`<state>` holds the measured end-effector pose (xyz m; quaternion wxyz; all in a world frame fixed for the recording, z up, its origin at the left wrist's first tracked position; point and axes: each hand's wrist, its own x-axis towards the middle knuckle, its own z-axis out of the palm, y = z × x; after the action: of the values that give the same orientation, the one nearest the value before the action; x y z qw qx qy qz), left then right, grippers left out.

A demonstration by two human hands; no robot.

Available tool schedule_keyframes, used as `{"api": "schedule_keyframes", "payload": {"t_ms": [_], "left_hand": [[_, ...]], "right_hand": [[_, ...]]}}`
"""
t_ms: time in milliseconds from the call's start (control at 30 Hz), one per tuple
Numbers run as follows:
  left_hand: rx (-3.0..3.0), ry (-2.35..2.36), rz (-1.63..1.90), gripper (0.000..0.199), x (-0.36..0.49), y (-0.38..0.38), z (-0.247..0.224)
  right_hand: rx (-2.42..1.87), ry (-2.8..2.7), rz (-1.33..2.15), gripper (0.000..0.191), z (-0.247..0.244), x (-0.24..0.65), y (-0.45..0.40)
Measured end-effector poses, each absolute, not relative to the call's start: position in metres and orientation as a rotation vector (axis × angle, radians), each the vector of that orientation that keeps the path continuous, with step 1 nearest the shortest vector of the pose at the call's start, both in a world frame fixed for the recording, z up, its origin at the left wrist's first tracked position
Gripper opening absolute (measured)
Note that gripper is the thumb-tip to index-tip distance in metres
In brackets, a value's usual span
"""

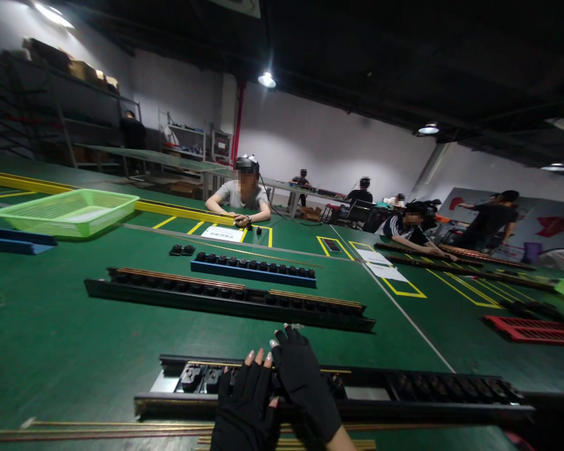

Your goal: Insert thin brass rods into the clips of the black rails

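My left hand (pixel 245 401) and my right hand (pixel 304 374), both in black fingerless gloves, lie side by side over the nearest black channel rail (pixel 427 408). The left fingers stretch flat across the black blocks (pixel 190 378) in the channel. My right hand reaches over the far wall, fingers stretched out and slightly bent. Neither seems to grip anything, though what lies under the palms is hidden. A thin brass-coloured rod (pixel 338 371) runs along the channel and passes beneath the hands. More long rods (pixel 98 431) lie along the near edge, partly behind my left wrist.
Beyond stand a second filled black rail (pixel 225 299) and a blue rail (pixel 254 271) with black blocks. A light green basket (pixel 75 216) is at left, a red rack (pixel 536 329) at right. A person (pixel 242 194) sits across the green table; others work farther back.
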<state>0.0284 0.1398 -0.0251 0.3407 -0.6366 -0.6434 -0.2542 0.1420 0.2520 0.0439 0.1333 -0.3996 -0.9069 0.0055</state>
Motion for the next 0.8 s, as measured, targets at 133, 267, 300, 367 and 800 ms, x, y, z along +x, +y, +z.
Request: {"api": "schedule_keyframes", "payload": {"t_ms": [133,267,300,367,800], "left_hand": [[-1.664,-1.679,-0.669,0.053,0.029,0.141,-0.026],[-1.656,-1.709,-0.695,0.053,0.028,0.143,-0.03],[-1.656,-1.701,-0.697,0.052,0.029,0.143,-0.031],[-1.657,-1.694,-0.696,0.052,0.03,0.143,-0.033],[-1.584,-1.813,-0.785,0.051,0.041,0.144,-0.028]], "right_hand": [[-1.102,-2.693,0.077,0.029,0.045,0.141,0.252],[-1.118,-2.646,0.148,0.028,0.044,0.139,0.252],[-1.125,-2.609,0.169,0.029,0.043,0.139,0.253],[-1.108,-2.544,0.199,0.031,0.041,0.14,0.255],[-1.364,-2.426,0.085,0.038,0.048,0.16,0.282]]}}
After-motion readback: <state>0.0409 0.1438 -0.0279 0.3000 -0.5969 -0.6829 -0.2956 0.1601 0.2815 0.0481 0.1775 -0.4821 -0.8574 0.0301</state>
